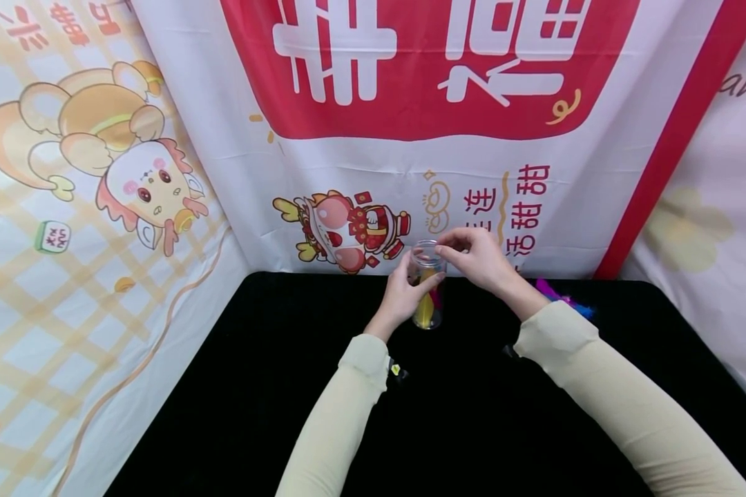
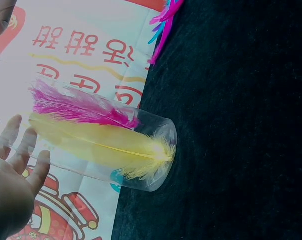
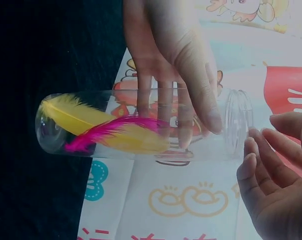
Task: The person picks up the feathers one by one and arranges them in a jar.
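Observation:
A clear, lidless jar (image 1: pixel 428 256) stands upright near the back of the black table. Inside it are a yellow feather (image 3: pixel 80 119) and a magenta feather (image 3: pixel 108 130); the left wrist view also shows the yellow feather (image 2: pixel 95 142) and magenta feather (image 2: pixel 80 107) through the wall. My left hand (image 1: pixel 404 293) grips the jar around its upper part, thumb on the near side. At the mouth, my right hand (image 1: pixel 477 257) has its bent fingertips by the rim, thumb apart from them in the right wrist view. I see nothing held between them.
More magenta and blue feathers (image 1: pixel 566 299) lie on the black table (image 1: pixel 460 414) at the back right, behind the right forearm. A printed white and red cloth (image 1: pixel 360 155) hangs right behind the jar. Another printed cloth (image 1: pixel 99 276) borders the left side.

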`<state>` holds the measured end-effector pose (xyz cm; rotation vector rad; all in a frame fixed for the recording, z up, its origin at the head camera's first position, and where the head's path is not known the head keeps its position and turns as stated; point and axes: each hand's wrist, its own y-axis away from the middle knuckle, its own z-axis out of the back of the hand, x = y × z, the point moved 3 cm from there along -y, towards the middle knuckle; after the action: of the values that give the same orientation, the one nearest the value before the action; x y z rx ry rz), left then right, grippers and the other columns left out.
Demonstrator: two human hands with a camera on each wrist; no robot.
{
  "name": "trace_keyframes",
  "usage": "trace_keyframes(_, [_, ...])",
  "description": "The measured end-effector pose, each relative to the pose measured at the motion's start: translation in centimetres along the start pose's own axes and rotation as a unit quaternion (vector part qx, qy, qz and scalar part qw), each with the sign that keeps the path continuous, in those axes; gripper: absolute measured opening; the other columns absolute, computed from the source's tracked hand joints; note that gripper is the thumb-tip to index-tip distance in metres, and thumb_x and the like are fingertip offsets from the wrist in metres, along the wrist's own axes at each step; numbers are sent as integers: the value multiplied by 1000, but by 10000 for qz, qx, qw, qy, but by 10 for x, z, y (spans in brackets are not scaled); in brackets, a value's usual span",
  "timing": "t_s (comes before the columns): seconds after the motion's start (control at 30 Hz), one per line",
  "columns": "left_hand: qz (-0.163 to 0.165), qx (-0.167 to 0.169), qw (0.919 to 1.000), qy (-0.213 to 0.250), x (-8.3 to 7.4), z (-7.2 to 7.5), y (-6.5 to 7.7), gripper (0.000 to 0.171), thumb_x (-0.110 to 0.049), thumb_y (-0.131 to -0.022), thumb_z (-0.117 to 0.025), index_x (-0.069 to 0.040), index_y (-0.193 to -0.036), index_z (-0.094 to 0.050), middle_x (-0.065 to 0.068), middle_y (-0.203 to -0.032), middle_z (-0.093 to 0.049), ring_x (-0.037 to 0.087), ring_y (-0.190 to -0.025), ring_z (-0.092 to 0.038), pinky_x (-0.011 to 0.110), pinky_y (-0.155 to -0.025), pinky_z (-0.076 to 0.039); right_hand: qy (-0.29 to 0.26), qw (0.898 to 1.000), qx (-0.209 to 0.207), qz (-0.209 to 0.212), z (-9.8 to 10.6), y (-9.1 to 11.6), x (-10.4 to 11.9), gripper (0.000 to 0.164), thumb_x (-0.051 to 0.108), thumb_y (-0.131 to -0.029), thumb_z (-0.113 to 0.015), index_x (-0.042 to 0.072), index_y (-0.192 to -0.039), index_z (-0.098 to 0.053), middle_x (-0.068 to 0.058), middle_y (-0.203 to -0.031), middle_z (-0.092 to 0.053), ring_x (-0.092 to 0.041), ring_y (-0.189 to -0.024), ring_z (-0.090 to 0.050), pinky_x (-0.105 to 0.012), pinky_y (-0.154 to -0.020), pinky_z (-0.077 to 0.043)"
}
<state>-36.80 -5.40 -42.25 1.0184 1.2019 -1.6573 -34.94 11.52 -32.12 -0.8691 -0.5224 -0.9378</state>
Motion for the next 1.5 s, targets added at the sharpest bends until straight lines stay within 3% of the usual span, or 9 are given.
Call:
trace_keyframes(0.3, [10, -19, 10000, 1, -1, 0, -1, 64, -35, -96, -74, -16, -149, -44, -1, -134, -63, 15, -128, -57, 44, -112, -43, 75, 9999, 141, -65, 6, 5, 2, 18, 20, -99, -70, 5, -107, -77, -10, -99, -76, -20, -85, -66, -30, -67, -51])
trace_keyframes(0.7, [-24, -46, 10000, 6, -1, 1, 0, 63, -34, -95, -75, -19, -148, -44, -1, -134, -63, 16, -132, -55, 41, -113, -42, -61, 9992, 287, -271, 13, 8, -3, 23, 20, -100, -69, 1, -110, -75, -16, -100, -74, -23, -78, -64, -29, -61, -54])
trace_keyframes(0.9, [-90, -89, 9999, 35, 0, 0, -2, 64, -32, -95, -76, -15, -148, -45, 1, -133, -64, 15, -130, -56, 41, -113, -42, -110, 9991, 269, -314, 18, 12, -6, 22, 22, -99, -70, 3, -109, -76, -14, -98, -74, -21, -79, -66, -29, -62, -57])
trace_keyframes(1.17, [-105, -91, 9999, 73, 1, 0, -4, 63, -32, -94, -77, -17, -146, -46, 8, -137, -62, 17, -131, -56, 43, -114, -41, 125, 9995, 148, -252, 25, 17, -15, 20, 19, -99, -71, 2, -107, -76, -12, -97, -74, -24, -83, -64, -25, -65, -53])
trace_keyframes(1.5, [-41, -47, 9999, 89, 3, 0, -4, 63, -36, -94, -76, -19, -146, -46, 6, -137, -62, 16, -129, -56, 43, -113, -42, 26, 9972, 252, -709, 35, 26, -27, 24, 23, -100, -69, 2, -109, -75, -13, -99, -74, -15, -82, -67, -26, -68, -55])
